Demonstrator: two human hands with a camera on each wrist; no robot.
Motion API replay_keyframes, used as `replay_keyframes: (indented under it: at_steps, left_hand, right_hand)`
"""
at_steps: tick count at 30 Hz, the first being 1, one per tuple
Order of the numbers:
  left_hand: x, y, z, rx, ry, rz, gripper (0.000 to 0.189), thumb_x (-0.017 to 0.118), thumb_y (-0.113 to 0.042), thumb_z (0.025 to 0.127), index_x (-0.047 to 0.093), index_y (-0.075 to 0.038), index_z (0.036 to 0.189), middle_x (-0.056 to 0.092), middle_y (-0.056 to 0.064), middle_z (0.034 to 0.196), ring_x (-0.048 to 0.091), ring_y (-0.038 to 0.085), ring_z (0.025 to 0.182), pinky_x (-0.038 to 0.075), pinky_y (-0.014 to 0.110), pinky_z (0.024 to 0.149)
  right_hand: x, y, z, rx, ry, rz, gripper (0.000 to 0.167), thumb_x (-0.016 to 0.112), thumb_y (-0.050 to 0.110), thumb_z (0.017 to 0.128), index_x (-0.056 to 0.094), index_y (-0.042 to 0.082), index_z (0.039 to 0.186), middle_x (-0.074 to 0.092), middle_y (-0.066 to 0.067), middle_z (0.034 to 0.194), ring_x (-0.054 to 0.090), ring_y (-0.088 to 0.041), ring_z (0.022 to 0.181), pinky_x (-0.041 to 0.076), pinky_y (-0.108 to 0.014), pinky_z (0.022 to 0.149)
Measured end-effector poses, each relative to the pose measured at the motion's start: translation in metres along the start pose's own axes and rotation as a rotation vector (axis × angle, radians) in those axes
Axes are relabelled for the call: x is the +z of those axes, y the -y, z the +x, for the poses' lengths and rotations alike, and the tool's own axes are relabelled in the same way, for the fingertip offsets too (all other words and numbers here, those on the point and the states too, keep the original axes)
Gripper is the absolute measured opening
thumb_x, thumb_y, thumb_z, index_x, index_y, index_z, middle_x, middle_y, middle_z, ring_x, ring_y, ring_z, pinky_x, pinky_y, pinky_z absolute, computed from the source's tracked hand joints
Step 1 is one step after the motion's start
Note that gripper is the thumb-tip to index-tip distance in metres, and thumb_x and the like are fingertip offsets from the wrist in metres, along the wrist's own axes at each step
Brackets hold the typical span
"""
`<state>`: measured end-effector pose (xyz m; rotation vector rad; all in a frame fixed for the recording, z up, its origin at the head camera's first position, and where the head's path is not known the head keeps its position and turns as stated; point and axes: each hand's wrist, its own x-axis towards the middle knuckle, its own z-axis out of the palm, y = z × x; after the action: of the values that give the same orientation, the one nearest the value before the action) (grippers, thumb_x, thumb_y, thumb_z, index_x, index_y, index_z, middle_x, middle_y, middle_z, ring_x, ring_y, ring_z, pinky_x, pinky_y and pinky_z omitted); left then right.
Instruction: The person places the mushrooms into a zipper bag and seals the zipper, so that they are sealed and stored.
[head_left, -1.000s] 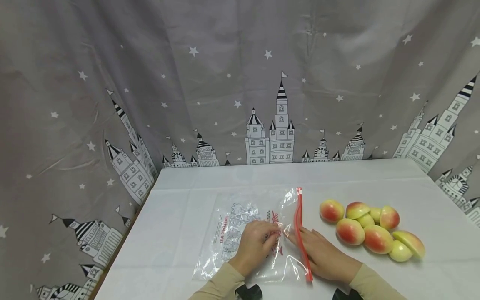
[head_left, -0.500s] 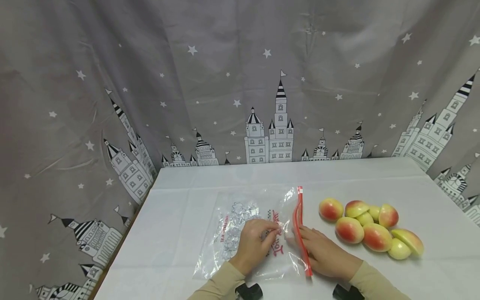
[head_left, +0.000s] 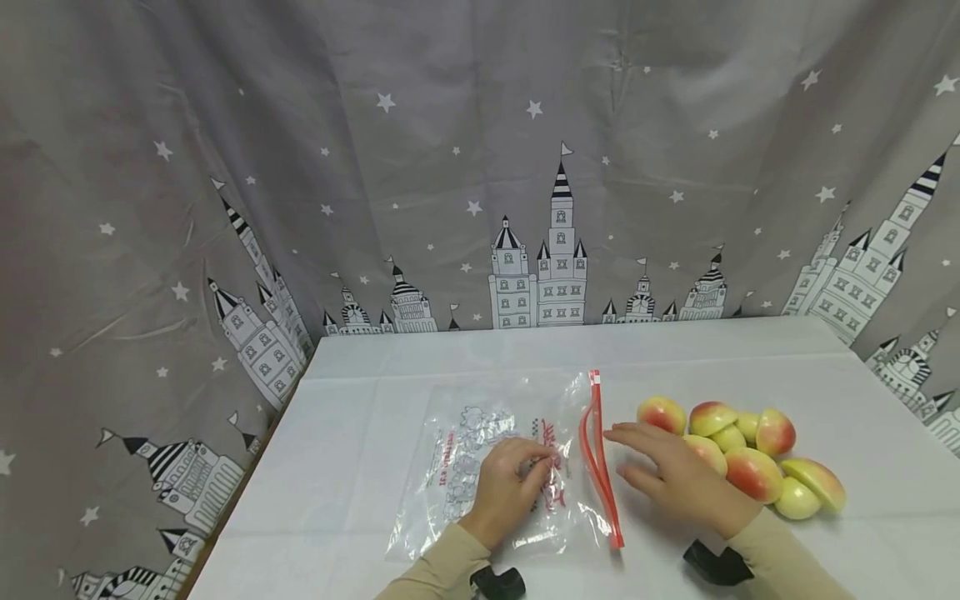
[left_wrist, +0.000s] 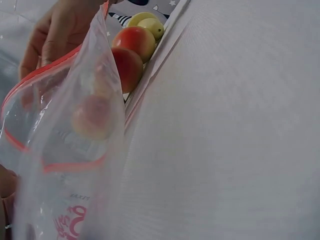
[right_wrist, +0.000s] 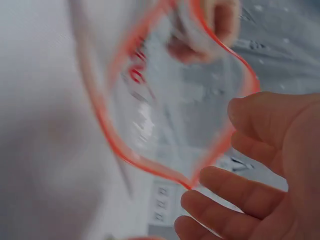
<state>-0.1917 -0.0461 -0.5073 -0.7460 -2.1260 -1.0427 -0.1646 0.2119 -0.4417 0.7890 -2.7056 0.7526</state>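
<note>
A clear plastic zip bag (head_left: 431, 500) with red and grey print lies on the white table, its red-edged mouth (head_left: 609, 500) facing right. My left hand (head_left: 502, 483) pinches the bag's upper layer near the red lettering. In the right wrist view the mouth (right_wrist: 145, 164) gapes wide, and the left hand (right_wrist: 220, 30) shows behind the plastic. My right hand (head_left: 686, 479) is just right of the mouth, fingers spread and holding nothing. It partly covers a group of red-and-yellow fruit pieces (head_left: 753, 475), some whole-looking and rounded, others like cut halves.
The white-covered table (head_left: 337, 433) extends behind and to both sides of the bag. A grey curtain (head_left: 450, 108) printed with castles and stars hangs behind and along the left side. Black straps (head_left: 498, 583) are on both wrists.
My right hand has come away from the bag's mouth and moved right, toward the fruit. The red edges now stand further apart. My left hand keeps its pinch in nearly the same place.
</note>
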Motion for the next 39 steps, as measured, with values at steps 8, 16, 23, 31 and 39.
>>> replay_keyframes:
  at_steps: [8, 16, 23, 31, 39]
  left_hand:
    - [-0.001, 0.0, 0.0, -0.001, -0.015, -0.009, 0.014, 0.079, -0.007, 0.079, 0.077, -0.014, 0.091, 0.076, -0.001, 0.088, 0.07, 0.013, 0.084, 0.053, 0.024, 0.082]
    - [0.001, -0.004, -0.001, -0.028, 0.009, -0.018, 0.013, 0.079, -0.008, 0.08, 0.077, -0.015, 0.092, 0.076, -0.002, 0.089, 0.07, 0.013, 0.086, 0.053, 0.024, 0.082]
    - [0.003, -0.002, -0.002, -0.006, -0.011, -0.021, 0.012, 0.078, -0.008, 0.081, 0.076, -0.014, 0.091, 0.075, -0.002, 0.086, 0.068, 0.012, 0.082, 0.052, 0.023, 0.08]
    - [0.002, -0.001, -0.001, 0.004, -0.019, -0.013, 0.013, 0.078, -0.007, 0.08, 0.076, -0.015, 0.091, 0.075, -0.003, 0.086, 0.069, 0.011, 0.082, 0.052, 0.022, 0.081]
    - [0.0, -0.001, -0.001, 0.002, -0.016, -0.018, 0.012, 0.077, -0.008, 0.082, 0.076, -0.015, 0.092, 0.075, -0.003, 0.088, 0.069, 0.012, 0.084, 0.053, 0.022, 0.082]
  right_hand:
    - [-0.029, -0.02, 0.013, 0.101, -0.093, 0.005, 0.049, 0.078, 0.014, 0.087, 0.063, 0.004, 0.133, 0.066, -0.019, 0.132, 0.062, -0.041, 0.124, 0.05, -0.059, 0.101]
    - [-0.032, -0.04, 0.02, 0.218, 0.008, -0.052, 0.055, 0.075, 0.02, 0.09, 0.057, 0.002, 0.139, 0.059, -0.028, 0.139, 0.053, -0.049, 0.13, 0.043, -0.066, 0.106]
    - [-0.026, -0.049, 0.025, 0.208, -0.01, -0.08, 0.051, 0.073, 0.014, 0.088, 0.06, 0.0, 0.136, 0.061, -0.029, 0.133, 0.056, -0.049, 0.125, 0.045, -0.065, 0.104]
    - [-0.019, -0.053, 0.028, 0.221, 0.025, -0.072, 0.051, 0.076, 0.016, 0.087, 0.062, -0.002, 0.133, 0.066, -0.026, 0.127, 0.06, -0.046, 0.12, 0.048, -0.061, 0.102]
    - [-0.012, -0.058, 0.029, 0.214, 0.04, -0.082, 0.049, 0.076, 0.017, 0.087, 0.064, -0.001, 0.13, 0.067, -0.024, 0.123, 0.063, -0.043, 0.115, 0.05, -0.059, 0.099]
